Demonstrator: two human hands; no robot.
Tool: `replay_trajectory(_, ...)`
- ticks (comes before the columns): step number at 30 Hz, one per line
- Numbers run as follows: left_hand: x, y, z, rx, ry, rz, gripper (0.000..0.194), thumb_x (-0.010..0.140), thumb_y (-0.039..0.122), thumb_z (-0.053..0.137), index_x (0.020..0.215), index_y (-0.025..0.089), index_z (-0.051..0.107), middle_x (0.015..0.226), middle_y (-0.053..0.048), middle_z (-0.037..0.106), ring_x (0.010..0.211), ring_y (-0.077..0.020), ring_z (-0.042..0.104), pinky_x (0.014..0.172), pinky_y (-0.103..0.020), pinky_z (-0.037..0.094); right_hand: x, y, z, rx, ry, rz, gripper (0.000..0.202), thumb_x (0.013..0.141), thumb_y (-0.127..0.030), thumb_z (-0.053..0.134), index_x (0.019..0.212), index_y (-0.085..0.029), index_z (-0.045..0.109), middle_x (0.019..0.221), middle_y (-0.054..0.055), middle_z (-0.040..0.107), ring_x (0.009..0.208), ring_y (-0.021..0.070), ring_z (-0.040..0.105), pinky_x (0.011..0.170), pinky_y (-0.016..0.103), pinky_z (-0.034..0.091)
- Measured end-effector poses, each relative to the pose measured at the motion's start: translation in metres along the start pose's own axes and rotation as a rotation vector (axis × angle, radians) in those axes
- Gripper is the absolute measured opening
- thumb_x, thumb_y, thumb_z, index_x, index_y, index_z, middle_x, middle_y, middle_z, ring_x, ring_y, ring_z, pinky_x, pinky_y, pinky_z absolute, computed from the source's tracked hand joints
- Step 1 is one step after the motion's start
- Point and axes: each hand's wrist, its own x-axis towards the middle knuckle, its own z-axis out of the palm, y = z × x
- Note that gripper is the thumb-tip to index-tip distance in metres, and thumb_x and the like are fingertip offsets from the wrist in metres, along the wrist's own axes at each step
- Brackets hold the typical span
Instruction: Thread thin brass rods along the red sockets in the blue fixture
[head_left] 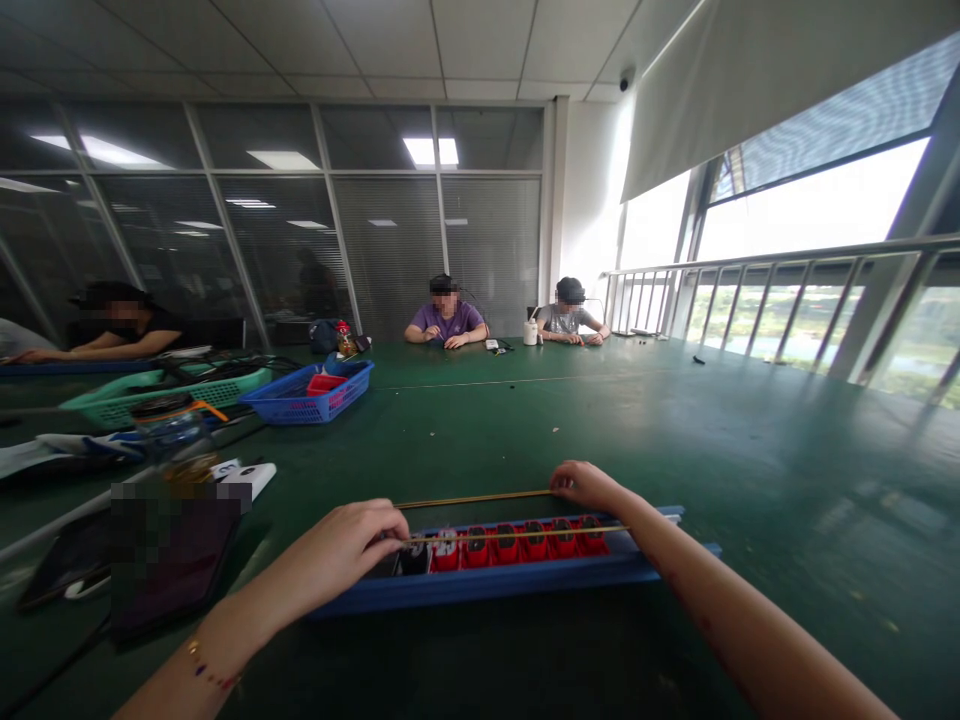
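A long blue tray (510, 586) lies across the table in front of me, holding a row of several red containers (506, 546) with dark contents and a black piece (413, 558) at the left end. Over its left end, my left hand (367, 535) has thumb and fingers pinched on a thin yellow strip (517, 536) that runs above the row. My right hand (585, 484) is closed at the end of a second thin yellow strip (472, 499), beyond the tray's far edge. Whether the two strips join behind my fingers is hidden.
Left of me are dark tablets (176, 570), a white phone-like item (259, 482), a glass jar (174, 440), a blue basket (315, 398) and a green basket (127, 402). Co-workers sit at the far side (445, 322) and far left. Windows line the right.
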Motion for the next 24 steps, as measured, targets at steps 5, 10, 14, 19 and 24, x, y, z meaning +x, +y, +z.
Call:
replay_trajectory(5, -0.004, -0.007, -0.026, 0.052, 0.085, 0.011, 0.021, 0.078, 0.032, 0.042, 0.078, 0.024, 0.061, 0.081, 0.000, 0.058, 0.074, -0.0144, 0.053, 0.064, -0.020, 0.036, -0.001, 0.000, 0.000, 0.019, 0.011, -0.019, 0.019, 0.071, -0.024, 0.050, 0.080, -0.018, 0.066, 0.077, 0.004, 0.064, 0.069, 0.0149, 0.057, 0.063, 0.022, 0.043)
replay_trajectory(10, -0.009, -0.031, -0.044, 0.097, 0.132, -0.071, 0.024, 0.077, 0.038, 0.043, 0.082, 0.023, 0.061, 0.079, 0.001, 0.058, 0.067, -0.0136, 0.053, 0.059, -0.020, 0.037, -0.002, 0.000, -0.001, 0.025, 0.042, 0.000, 0.022, 0.072, -0.021, 0.047, 0.083, -0.018, 0.066, 0.082, 0.004, 0.065, 0.074, 0.0163, 0.058, 0.065, 0.022, 0.042)
replay_trajectory(14, -0.001, -0.052, -0.032, 0.109, 0.083, -0.094, 0.022, 0.074, 0.035, 0.045, 0.078, 0.022, 0.062, 0.075, 0.000, 0.059, 0.065, -0.0137, 0.053, 0.057, -0.021, 0.037, -0.001, 0.003, 0.000, 0.068, 0.080, 0.037, 0.029, 0.076, -0.017, 0.040, 0.095, -0.019, 0.062, 0.079, 0.003, 0.066, 0.075, 0.0159, 0.059, 0.068, 0.023, 0.043)
replay_trajectory(19, 0.023, -0.061, -0.003, 0.081, 0.004, -0.101, 0.018, 0.072, 0.031, 0.047, 0.073, 0.021, 0.062, 0.074, -0.001, 0.061, 0.067, -0.0144, 0.055, 0.058, -0.021, 0.037, 0.000, 0.007, 0.003, 0.110, 0.089, 0.072, 0.029, 0.081, -0.021, 0.036, 0.100, -0.017, 0.057, 0.073, 0.003, 0.066, 0.071, 0.0151, 0.060, 0.067, 0.024, 0.043)
replay_trajectory(24, 0.052, -0.059, 0.017, 0.137, -0.063, -0.099, 0.013, 0.071, 0.026, 0.049, 0.077, 0.022, 0.060, 0.070, 0.001, 0.063, 0.065, -0.0138, 0.057, 0.058, -0.021, 0.037, -0.003, 0.001, 0.000, 0.045, 0.049, 0.023, 0.030, 0.075, -0.038, 0.050, 0.094, -0.019, 0.060, 0.077, 0.004, 0.065, 0.070, 0.0160, 0.059, 0.063, 0.024, 0.043)
